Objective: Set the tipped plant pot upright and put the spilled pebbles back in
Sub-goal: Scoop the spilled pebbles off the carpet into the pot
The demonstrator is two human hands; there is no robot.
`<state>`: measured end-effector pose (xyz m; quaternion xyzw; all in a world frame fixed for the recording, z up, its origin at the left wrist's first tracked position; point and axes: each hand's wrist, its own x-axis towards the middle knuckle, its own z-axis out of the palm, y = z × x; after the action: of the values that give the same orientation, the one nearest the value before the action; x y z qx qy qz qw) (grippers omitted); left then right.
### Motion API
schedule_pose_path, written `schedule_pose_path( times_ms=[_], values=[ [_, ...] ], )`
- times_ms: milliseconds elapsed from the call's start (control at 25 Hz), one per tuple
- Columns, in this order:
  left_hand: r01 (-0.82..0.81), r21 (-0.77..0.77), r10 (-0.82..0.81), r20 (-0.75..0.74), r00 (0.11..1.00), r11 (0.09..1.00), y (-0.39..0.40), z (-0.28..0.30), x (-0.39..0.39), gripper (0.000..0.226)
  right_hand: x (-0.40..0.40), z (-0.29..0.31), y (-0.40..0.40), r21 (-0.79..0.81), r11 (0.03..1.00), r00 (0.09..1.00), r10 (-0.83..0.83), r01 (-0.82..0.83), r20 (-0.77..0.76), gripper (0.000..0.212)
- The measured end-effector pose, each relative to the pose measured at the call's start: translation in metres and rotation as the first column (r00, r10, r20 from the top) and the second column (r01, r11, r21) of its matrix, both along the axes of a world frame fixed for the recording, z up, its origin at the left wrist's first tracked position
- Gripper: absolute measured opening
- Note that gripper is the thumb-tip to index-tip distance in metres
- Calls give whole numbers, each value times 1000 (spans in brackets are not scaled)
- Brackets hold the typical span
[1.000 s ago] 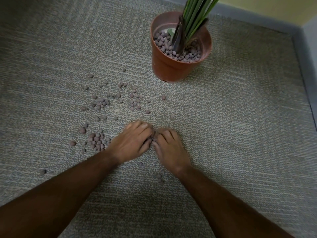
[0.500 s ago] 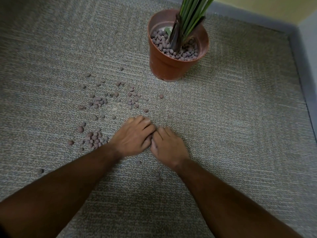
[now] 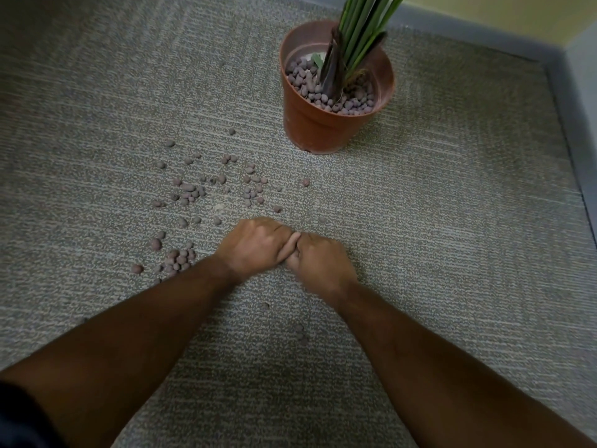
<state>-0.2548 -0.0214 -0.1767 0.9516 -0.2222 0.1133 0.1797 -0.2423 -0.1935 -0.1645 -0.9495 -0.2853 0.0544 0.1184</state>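
left hand, right hand — knuckles-up, touching

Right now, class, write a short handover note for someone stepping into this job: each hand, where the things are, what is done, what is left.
Left hand: curled shut on the carpet, knuckles up; whether it holds pebbles is hidden.
Right hand: the same, pressed against the left.
Pot: upright on the carpet beyond the hands, plant in it, pebbles inside.
Done: pot stands up.
Left: loose pebbles scattered between hands and pot, a heap by the left wrist, a few near the forearms. Gather them and tip them into the pot.
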Motion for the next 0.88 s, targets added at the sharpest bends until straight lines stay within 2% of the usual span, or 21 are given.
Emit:
schedule_pose_path(
  times_ms=[160,240,280,320,360,400,440,480,520,560,600,720,800,880],
  values=[
    [-70,-63,62,-115,991,996,-4,11,16,49,13,9,-3,104,977,973,-169,187,-159,31],
    [-138,-89,118,-199,973,987,-5,13,21,49,18,18,-7,176,922,900,-272,346,-341,36],
    [-179,-125,146,-238,960,976,-6,15,22,49,19,23,-8,243,852,821,-311,464,-479,36],
    [-240,-186,179,-293,939,953,-6,19,22,51,18,28,-9,314,727,697,-306,611,-648,32],
    [-329,-282,216,-365,906,901,-7,24,23,53,16,33,-9,358,550,543,-217,754,-811,27],
    [-454,-419,243,-466,851,787,-10,30,25,54,13,38,-9,359,351,402,-54,865,-914,25],
    [-607,-557,232,-600,766,567,-14,37,28,53,9,41,-8,327,154,308,133,933,-942,26],
    [-746,-619,131,-741,658,247,-21,44,31,49,6,43,-5,273,-24,268,291,962,-918,27],
    [-821,-568,-53,-820,571,-63,-27,51,34,45,2,46,-1,207,-174,262,410,963,-873,27],
    [-840,-462,-243,-813,529,-283,-34,59,34,42,-2,48,4,140,-295,275,487,945,-829,28],
    [-835,-368,-370,-770,520,-408,-40,65,34,41,-5,50,10,75,-394,293,529,916,-797,28],
    [-772,-203,-489,-670,558,-603,-50,77,30,45,-9,61,30,-65,-597,321,518,800,-793,28],
    [-719,-161,-460,-670,583,-676,-53,81,30,45,-6,70,39,-106,-663,307,476,741,-824,25],
    [-689,-173,-409,-694,593,-704,-54,88,33,43,3,80,45,-110,-682,284,438,723,-853,21]
  ],
)
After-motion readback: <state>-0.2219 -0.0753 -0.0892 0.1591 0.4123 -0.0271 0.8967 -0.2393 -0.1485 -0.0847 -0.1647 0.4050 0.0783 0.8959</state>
